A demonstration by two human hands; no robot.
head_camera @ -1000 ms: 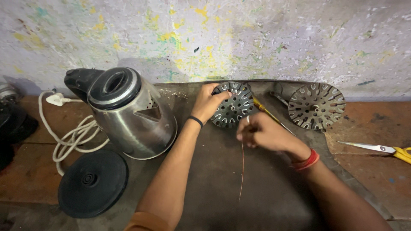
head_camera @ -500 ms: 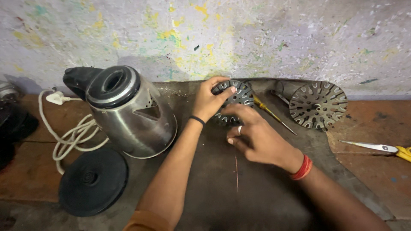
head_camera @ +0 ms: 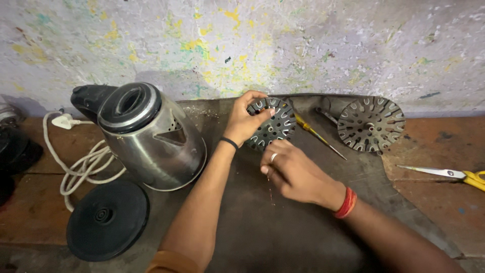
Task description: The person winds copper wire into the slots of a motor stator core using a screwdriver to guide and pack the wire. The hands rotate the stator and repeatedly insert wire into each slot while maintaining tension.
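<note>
Since the earlier frame, my right hand (head_camera: pixel 295 174) has drawn back from the slotted stator disc (head_camera: pixel 273 124) toward me, its fingers closed and pinching a thin copper wire (head_camera: pixel 271 194) whose loose end trails down over the dark mat (head_camera: pixel 262 232). My left hand (head_camera: pixel 246 121) has stayed on the disc, gripping its near left rim and holding it tilted up off the mat, close to the wall. By my judgement I am midway through threading or winding wire through the slots; the next move calls for keeping the wire taut, then guiding it cleanly into a slot without kinking. Just right of the disc lies a yellow-handled screwdriver (head_camera: pixel 318 135), then a second slotted disc (head_camera: pixel 371 124). Scissors (head_camera: pixel 449 174) lie far right on the tabletop. Left of my arms stand a steel kettle (head_camera: pixel 151 139), its round black base (head_camera: pixel 107 220) and a white cord (head_camera: pixel 83 164).
</note>
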